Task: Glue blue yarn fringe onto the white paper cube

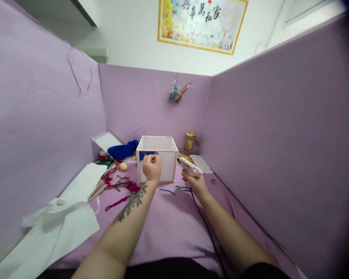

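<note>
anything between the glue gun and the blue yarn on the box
Yes, the left hand is in front of part of the blue yarn on the white box; nothing else visible blocks the glue gun in the right hand.

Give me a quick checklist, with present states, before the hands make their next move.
1. Glue gun gripped: ok, in the right hand.
2. Box upright on the cloth: ok.
3. Blue yarn covering the whole front panel: not ok, only a patch near the top left shows.
4. Yarn end secure in the left hand: cannot tell, the curled fingers hide most of their grip.
5. Cord clear of the snips: cannot tell, they meet in view below the right hand.
</note>
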Available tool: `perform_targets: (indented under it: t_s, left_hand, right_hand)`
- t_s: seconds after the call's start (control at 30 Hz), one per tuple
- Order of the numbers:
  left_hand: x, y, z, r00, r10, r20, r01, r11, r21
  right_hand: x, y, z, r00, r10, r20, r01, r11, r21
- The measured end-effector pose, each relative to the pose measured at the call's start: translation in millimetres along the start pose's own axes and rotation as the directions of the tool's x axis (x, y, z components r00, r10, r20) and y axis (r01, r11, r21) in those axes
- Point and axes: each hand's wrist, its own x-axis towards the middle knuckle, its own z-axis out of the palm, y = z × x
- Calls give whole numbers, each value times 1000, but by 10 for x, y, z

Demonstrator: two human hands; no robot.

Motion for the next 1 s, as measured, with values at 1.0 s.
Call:
perform_targets:
  t_s: [1.0]
  left_hand:
    - [14, -61, 124, 991, -137, -7, 136, 989, -56]
  right_hand:
    - [-19, -41, 12, 1000, 14, 11, -14, 1000, 14]
